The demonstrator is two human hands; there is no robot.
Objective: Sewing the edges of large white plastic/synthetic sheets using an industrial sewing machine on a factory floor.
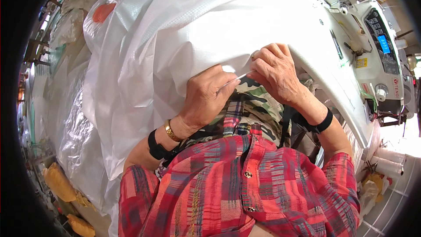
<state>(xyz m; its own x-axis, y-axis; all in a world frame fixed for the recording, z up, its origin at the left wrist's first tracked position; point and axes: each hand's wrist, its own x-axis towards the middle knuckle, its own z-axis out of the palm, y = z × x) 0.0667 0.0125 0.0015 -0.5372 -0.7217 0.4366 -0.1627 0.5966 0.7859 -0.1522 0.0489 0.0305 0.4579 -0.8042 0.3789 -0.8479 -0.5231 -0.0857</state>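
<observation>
Mid-handling at the near edge of the white woven sheet (pixel 175 39): left hand (pixel 204 101) and right hand (pixel 276 74) pinching it closed over the lap, a thin strand between them. Sewing machine (pixel 372 44) far right. Calls for steady pinches.

Bright daylit workshop: a white sewing machine (pixel 377 39) at right, thread cones (pixel 388 162) below it, cluttered shelving (pixel 37 48) at left.
</observation>
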